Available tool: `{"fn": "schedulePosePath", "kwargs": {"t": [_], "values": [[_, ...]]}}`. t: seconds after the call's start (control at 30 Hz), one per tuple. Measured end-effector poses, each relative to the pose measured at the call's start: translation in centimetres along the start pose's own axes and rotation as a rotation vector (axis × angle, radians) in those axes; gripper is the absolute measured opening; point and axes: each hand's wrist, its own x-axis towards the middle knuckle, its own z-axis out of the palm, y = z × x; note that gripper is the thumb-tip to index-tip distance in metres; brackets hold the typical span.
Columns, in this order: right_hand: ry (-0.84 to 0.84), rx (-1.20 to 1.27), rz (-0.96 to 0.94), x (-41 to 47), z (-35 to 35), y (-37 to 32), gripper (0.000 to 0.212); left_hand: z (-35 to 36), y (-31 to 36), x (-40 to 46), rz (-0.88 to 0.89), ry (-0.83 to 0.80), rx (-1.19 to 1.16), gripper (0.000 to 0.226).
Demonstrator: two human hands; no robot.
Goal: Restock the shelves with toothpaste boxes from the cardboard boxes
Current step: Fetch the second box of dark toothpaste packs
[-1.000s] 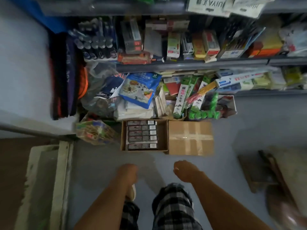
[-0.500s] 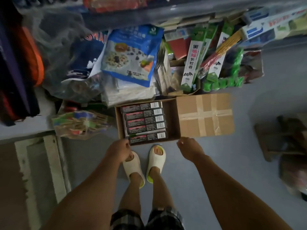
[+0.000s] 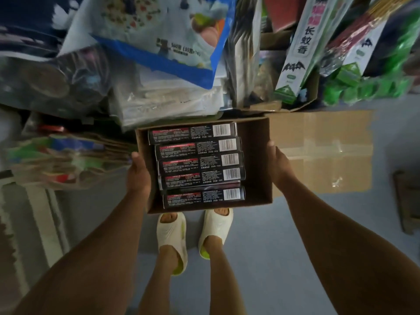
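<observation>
1. Five toothpaste boxes (image 3: pixel 200 165) show in the open cardboard box (image 3: pixel 255 164) at the middle of the frame. They are dark cartons with red bands and white barcode panels, lying flat in a stepped row against the left side of the box, with bare cardboard to their right.
2. Both hands are on it! The left hand (image 3: pixel 138 172) presses against the left wall with its thumb at the rim, and the right hand (image 3: pixel 278 163) clasps the right wall with its thumb hooked over the top edge. The fingers on the outer faces are hidden, so I cannot tell how far they wrap.
3. My read on progress: this is early going. The cartons are still packed, none is in a hand on its own, and no shelf space is in view to receive them, so the stocking itself looks all ahead.
4. Just right of the open box sits a sealed cardboard box (image 3: pixel 322 153), taped in a cross and unopened, so more stock is likely waiting.
5. Across the top of the frame is a heap of goods: a blue-and-white bag (image 3: pixel 159 35) at upper centre, and green-and-white packs with a bat mark (image 3: pixel 297 53) at upper right.
6. At lower centre, two pale slippers (image 3: pixel 195 235) stand on the grey floor (image 3: pixel 261 258), right below the open box.
</observation>
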Motion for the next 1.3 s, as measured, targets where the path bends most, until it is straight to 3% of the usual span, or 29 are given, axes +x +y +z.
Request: {"fn": "schedulePosePath", "kwargs": {"t": [0.1, 0.2, 0.3, 0.43, 0.87, 1.13, 1.3], "values": [[-0.086, 0.278, 0.046, 0.9, 0.8, 1.4, 0.077, -0.2, -2.3, 2.9, -0.083, -0.158, -0.194, 0.111], [-0.185, 0.452, 0.123, 1.4, 1.3, 2.1, 0.096, 0.0, -2.5, 2.7, 0.011, -0.421, -0.367, 0.080], [-0.155, 0.528, 0.150, 2.0, 1.7, 2.6, 0.075, 0.6, -2.7, 2.9, 0.018, -0.535, -0.464, 0.077], [-0.204, 0.546, 0.183, 1.8, 2.3, 2.8, 0.088, 0.7, -2.9, 2.7, -0.003, -0.525, -0.457, 0.079], [-0.157, 0.593, 0.144, -4.6, -0.3, 2.0, 0.068, -2.1, -0.6, -2.1, -0.047, -0.625, -0.456, 0.075], [-0.128, 0.816, 0.131, -15.4, -4.2, 2.3, 0.086, -7.6, 4.6, -10.1, -0.043, -0.627, -0.279, 0.082], [-0.031, 0.979, 0.096, -25.1, -7.6, 2.9, 0.082, -11.0, 8.8, -17.4, 0.021, -0.672, -0.076, 0.080]]}}
